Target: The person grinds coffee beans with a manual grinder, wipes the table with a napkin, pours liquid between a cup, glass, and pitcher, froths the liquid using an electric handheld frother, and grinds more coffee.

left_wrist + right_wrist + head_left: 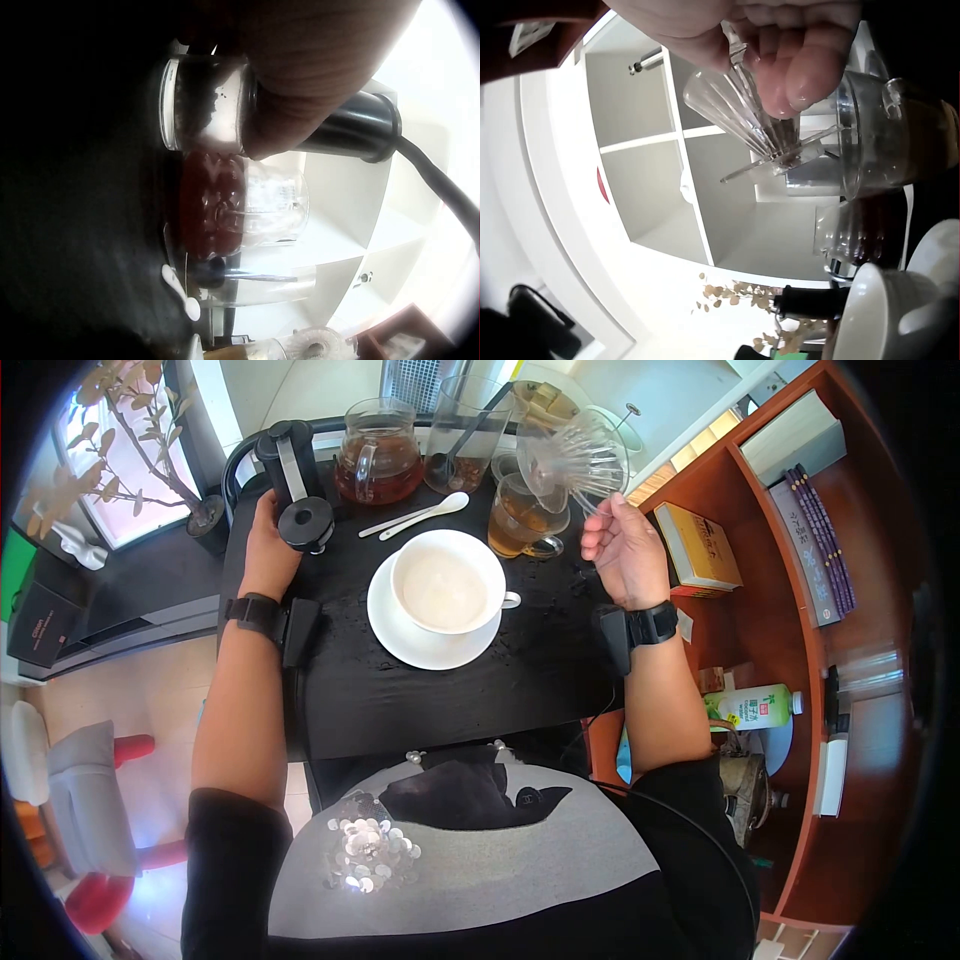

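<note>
**Glass cup part-filled, dripper unseated**

Beyond the white cup (445,580), to its right, your right hand (632,550) pinches the tilted glass dripper (580,460) by the glass cup (515,530); to its left, your left hand (268,550) curls round the hand grinder (306,525). Some brewing looks done; setting both down seems left.

The bare left forearm (240,705) is reaching forward from a short black sleeve (235,860), and the left hand (270,550) is wrapping its fingers and thumb into a closed grip. Opposite, the bare right forearm (662,700) is extending forward, and the right hand (628,552) is holding a pinching grip, its fingers curling, its palm partly showing, and its black-strapped wrist (652,624) bending slightly leftward.
</note>
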The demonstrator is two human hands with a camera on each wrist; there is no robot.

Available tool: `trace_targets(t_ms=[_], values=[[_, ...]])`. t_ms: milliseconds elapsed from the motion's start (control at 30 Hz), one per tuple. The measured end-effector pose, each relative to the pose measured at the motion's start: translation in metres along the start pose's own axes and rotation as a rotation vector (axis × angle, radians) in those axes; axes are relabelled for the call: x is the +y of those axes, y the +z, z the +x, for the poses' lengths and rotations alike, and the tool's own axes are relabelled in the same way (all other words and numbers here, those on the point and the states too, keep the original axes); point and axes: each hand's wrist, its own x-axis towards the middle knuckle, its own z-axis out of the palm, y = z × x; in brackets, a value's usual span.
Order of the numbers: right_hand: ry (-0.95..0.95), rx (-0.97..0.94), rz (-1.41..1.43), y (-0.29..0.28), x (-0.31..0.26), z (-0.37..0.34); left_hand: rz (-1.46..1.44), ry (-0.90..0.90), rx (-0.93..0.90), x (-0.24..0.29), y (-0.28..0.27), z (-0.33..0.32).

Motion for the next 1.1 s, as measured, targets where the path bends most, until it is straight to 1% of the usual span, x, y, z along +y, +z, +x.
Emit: trace_targets(t_ms=[67,200,300,367,400,467,533,600,633,667,733,900,933,1000,1100], values=[[0.049,-0.029,0.149,-0.003,0.002,0.001,0.032,0.015,-0.013,-0.002,0.000,0.001],[0.046,-0.032,0.126,-0.004,0.001,0.000,0.035,0.009,-0.012,-0.005,-0.001,0.001],[-0.072,0.038,-0.104,-0.003,-0.017,0.002,0.048,0.009,-0.027,-0.010,0.000,0.004],[-0.157,0.113,-0.305,-0.003,-0.035,0.012,0.011,0.058,0.043,-0.009,0.002,0.002],[-0.160,0.112,-0.306,-0.003,-0.043,0.017,0.010,0.060,0.045,-0.009,0.002,0.001],[-0.175,0.117,-0.517,-0.003,-0.056,0.030,-0.025,0.061,0.034,-0.009,0.002,0.001],[-0.171,0.130,-0.562,-0.002,-0.057,0.047,-0.011,0.036,0.005,-0.006,0.000,0.001],[-0.163,0.075,-0.707,-0.003,-0.050,0.064,0.006,0.011,-0.022,-0.004,-0.001,0.001],[-0.152,0.095,-0.774,0.003,-0.047,0.068,0.001,0.009,-0.018,-0.002,0.000,0.000],[-0.155,0.093,-0.775,0.006,-0.044,0.073,-0.004,0.007,-0.015,-0.001,0.000,-0.001],[-0.115,0.051,-0.873,0.006,-0.033,0.083,-0.014,0.015,-0.005,0.002,0.000,-0.002],[-0.017,0.021,-0.924,0.013,-0.019,0.093,-0.053,-0.001,-0.003,0.000,0.001,-0.002],[-0.016,0.020,-0.923,0.012,-0.018,0.094,-0.024,0.010,0.017,-0.001,0.001,-0.002],[0.053,-0.007,-0.950,0.012,-0.015,0.096,0.005,0.020,0.038,-0.006,0.003,-0.001],[0.078,-0.011,-0.928,0.013,-0.011,0.094,0.066,0.021,0.057,-0.011,0.004,0.000]])
